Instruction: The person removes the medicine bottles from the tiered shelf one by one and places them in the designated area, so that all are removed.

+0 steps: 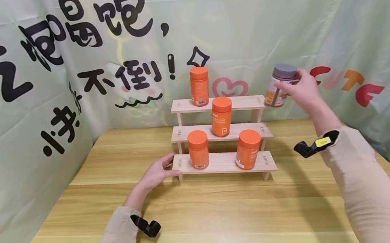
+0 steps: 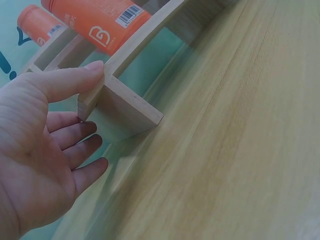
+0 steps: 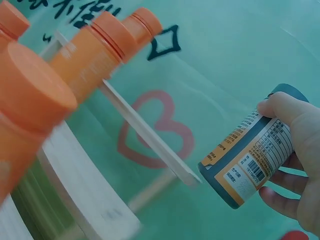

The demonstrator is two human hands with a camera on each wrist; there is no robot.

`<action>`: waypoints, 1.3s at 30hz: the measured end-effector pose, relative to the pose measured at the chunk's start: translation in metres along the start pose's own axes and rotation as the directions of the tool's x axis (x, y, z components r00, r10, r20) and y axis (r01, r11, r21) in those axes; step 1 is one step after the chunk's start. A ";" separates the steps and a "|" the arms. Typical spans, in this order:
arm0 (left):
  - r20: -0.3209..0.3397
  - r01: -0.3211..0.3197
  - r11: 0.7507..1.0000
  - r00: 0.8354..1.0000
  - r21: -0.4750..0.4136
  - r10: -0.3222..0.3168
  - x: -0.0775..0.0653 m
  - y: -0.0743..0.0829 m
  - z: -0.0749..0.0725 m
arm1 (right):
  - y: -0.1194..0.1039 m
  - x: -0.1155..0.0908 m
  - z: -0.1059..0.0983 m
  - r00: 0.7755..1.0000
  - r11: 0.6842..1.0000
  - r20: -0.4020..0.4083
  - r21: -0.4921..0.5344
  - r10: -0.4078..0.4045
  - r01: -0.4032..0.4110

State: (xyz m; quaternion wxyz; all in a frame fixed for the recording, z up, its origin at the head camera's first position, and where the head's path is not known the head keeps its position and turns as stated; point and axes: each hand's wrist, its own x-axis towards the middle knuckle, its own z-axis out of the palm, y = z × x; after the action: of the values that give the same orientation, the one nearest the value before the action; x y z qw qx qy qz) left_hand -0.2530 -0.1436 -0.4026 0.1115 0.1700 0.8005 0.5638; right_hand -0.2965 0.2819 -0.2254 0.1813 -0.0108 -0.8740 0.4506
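Note:
My right hand (image 1: 305, 91) grips a supplement bottle with a grey cap (image 1: 280, 84), held tilted in the air beside the right end of the top shelf. Its printed label and barcode face the right wrist camera (image 3: 255, 152). At the left end of the lowest step, my left hand (image 1: 157, 173) pinches the board of a three-tier wooden stand (image 1: 221, 163), thumb on the upper side and fingers below. Orange bottles stand upright on it: one on the top tier (image 1: 200, 86), one on the middle (image 1: 221, 117), and two on the lowest (image 1: 198, 149) (image 1: 248, 149).
The stand sits toward the back of a wood-grain table (image 1: 205, 223). Behind and to the sides hangs a pale green printed cloth (image 1: 277, 18) with black lettering, a pink heart and coloured letters. Each wrist wears a black camera mount.

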 end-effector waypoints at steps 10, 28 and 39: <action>-0.006 0.009 1.000 1.000 0.019 -0.008 -0.004 0.002 -0.001 | 0.039 -0.015 -0.027 0.999 0.998 -0.033 -0.057 0.030 -0.032; -0.006 0.005 1.000 1.000 0.009 -0.005 -0.004 -0.002 0.000 | 0.123 -0.041 -0.016 0.998 0.990 0.033 -0.130 0.054 -0.050; 0.001 -0.014 1.000 1.000 -0.007 0.014 -0.001 -0.002 0.000 | 0.135 -0.047 0.007 0.996 0.990 0.016 -0.112 0.086 -0.084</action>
State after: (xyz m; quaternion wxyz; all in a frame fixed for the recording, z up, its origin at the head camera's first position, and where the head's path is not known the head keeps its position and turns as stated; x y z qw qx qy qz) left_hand -0.2527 -0.1447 -0.4046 0.1087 0.1756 0.7973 0.5672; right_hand -0.2744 0.3484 -0.3505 0.1518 -0.0533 -0.8985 0.4084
